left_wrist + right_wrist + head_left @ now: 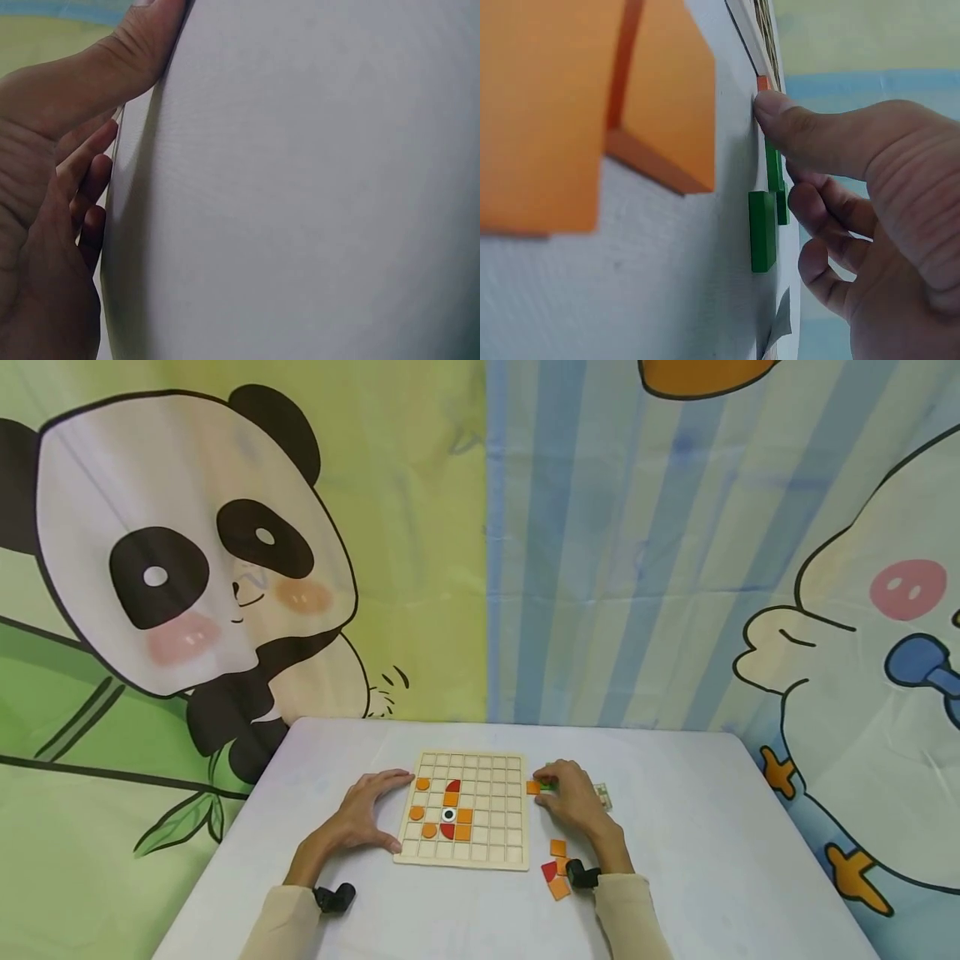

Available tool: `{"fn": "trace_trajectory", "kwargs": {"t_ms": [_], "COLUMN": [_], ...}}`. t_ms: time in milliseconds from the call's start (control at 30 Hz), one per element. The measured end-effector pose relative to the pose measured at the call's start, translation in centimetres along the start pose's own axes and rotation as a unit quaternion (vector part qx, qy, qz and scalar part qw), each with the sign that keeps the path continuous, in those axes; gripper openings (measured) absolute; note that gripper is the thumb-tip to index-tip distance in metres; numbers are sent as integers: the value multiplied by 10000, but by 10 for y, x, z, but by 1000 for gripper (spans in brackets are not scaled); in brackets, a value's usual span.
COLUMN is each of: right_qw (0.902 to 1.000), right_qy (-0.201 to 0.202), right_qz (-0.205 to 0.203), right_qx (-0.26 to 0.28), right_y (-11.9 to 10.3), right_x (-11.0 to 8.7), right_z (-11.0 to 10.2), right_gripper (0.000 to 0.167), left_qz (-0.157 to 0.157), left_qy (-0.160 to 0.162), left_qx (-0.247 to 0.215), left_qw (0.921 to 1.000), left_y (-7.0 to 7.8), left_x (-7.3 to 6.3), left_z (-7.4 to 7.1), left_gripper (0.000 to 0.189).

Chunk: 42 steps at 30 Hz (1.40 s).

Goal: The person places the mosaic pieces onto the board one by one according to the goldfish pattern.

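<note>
A pale wooden grid board [491,810] lies on the table, bearing orange round tiles [423,784], orange squares [465,816], red curved tiles [453,786] and a round eye tile [448,814]. My left hand [367,810] is spread along the board's left edge, thumb by the near corner and fingers farther up. Right of the board, my right hand [573,795] pinches an orange square tile [533,787] between thumb and forefinger. In the right wrist view, the thumb covers part of that tile, and green tiles [762,232] lie beside the fingers.
Nearer me, right of the board, lie loose orange tiles [558,848] and a red one [550,871]. A small printed paper [603,795] lies beyond the right hand. The white table [450,910] ends at a cartoon-printed curtain [420,610].
</note>
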State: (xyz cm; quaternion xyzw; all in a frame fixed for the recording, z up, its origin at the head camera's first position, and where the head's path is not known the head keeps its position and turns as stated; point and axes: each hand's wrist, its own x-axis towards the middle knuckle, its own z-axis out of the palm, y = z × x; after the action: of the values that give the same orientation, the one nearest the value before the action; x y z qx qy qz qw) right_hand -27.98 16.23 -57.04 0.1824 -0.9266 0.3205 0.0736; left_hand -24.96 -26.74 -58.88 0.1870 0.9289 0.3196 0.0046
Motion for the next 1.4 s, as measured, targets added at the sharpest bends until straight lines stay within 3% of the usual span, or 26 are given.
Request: {"fn": "trace_trajectory", "kwargs": {"t_ms": [467, 1067, 1400], "right_qw": [9992, 9978, 9956], "right_qy": [-296, -247, -482], "right_qz": [157, -113, -292], "right_qx": [222, 597, 745], "right_y": [-4, -4, -6], "right_x": [3, -1, 1], "right_z": [-2, -12, -9], "right_gripper": [18, 19, 19], "left_qz": [-54, -40, 15], "left_qy": [-12, -25, -46], "left_qx": [43, 29, 47], "left_qw": [10000, 10000, 10000], "left_y": [0, -1, -1], "left_x": [-1, -2, -1], "left_z": [-1, -1, 0], "left_gripper": [125, 125, 125]}}
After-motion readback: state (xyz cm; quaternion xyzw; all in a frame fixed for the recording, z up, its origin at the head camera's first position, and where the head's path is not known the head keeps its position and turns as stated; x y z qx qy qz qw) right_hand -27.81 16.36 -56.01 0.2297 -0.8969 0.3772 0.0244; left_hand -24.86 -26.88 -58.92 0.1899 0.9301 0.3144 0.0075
